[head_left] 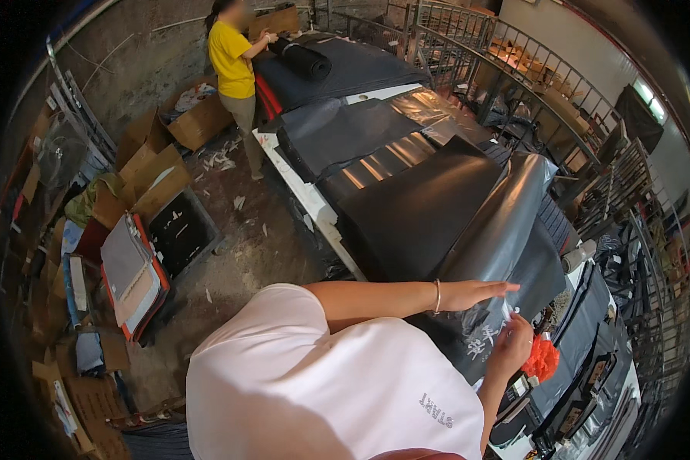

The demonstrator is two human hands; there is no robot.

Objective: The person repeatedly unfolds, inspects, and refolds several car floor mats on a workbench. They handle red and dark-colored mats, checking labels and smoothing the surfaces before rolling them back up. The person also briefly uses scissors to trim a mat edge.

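My left hand [474, 294], with a bangle on its wrist, reaches across with its fingers stretched out over the edge of a black sheet. Close by, my right hand [516, 341] is closed, its fingertips at a small whitish strip [507, 309]; whether that is tape or clear film I cannot make out. White markings [481, 342] show on the dark surface beneath my hands. A red ruffled bundle [542, 359] lies beside my right wrist. Beyond my left hand, a shiny black sheet [498, 222] is curled over on the table.
Black sheets [406, 207] cover the long white-edged table [307, 195]. At its far end a person in yellow [231, 61] handles a black roll [308, 61]. Metal railings [544, 69] run along the right. Cardboard boxes [199, 123] and a stack of boards [134, 268] stand on the left.
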